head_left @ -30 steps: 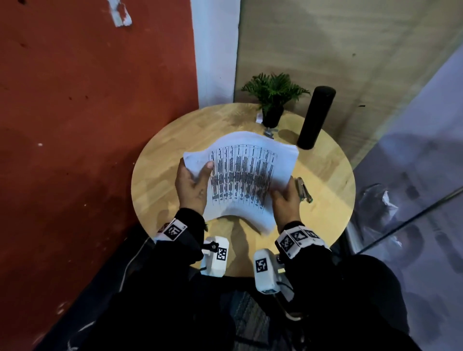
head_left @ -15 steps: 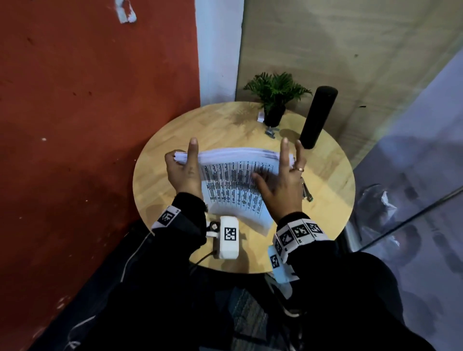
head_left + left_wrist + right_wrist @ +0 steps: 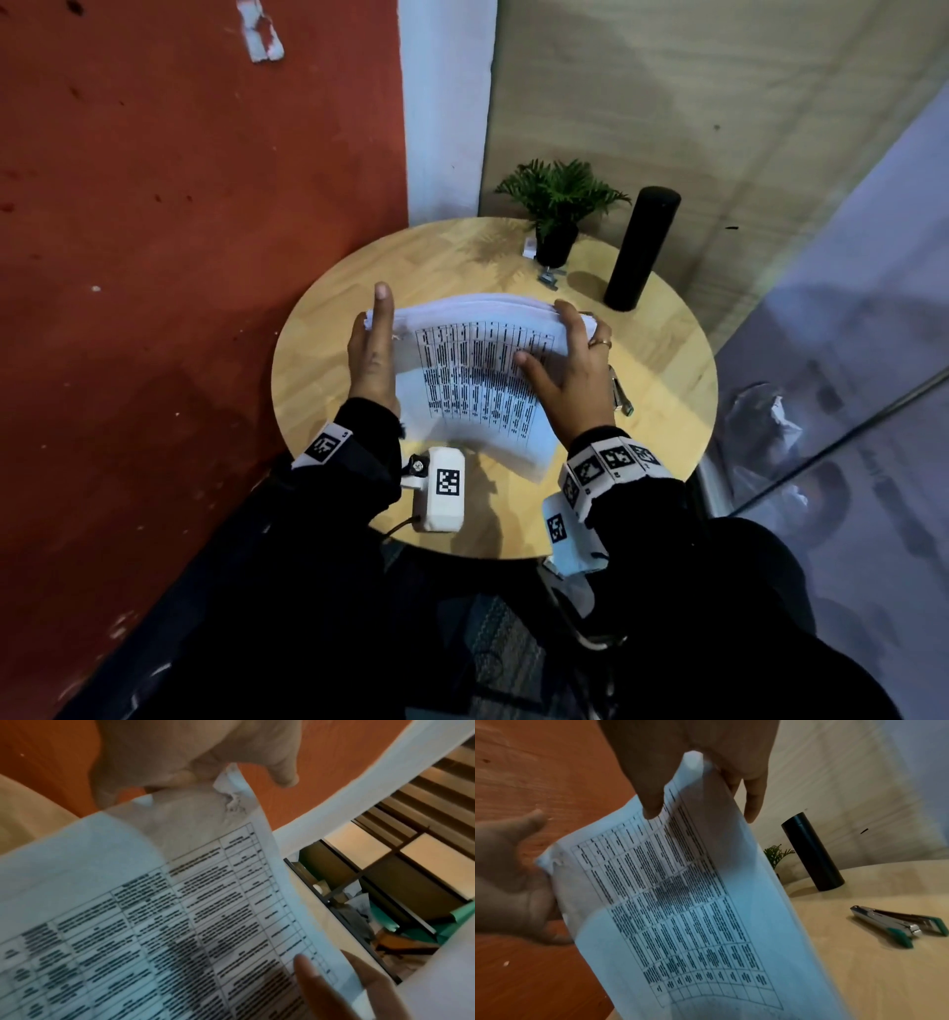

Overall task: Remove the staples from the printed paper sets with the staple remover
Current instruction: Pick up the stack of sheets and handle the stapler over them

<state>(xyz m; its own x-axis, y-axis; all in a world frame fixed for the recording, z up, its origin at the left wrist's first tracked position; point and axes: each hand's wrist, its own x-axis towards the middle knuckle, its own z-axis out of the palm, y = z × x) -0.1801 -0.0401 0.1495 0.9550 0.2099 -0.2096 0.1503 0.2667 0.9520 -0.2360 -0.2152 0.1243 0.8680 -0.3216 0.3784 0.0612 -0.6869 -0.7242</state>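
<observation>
Now I hold the thick white stack of printed table sheets [image 3: 482, 370] upright over the middle of the round wooden table [image 3: 662, 360], left hand [image 3: 372, 354] and right hand [image 3: 570, 370] flat-fingered against its ends, and I should square it gently before reaching for the green-tipped metal staple remover [image 3: 898, 923] near the right edge.
</observation>
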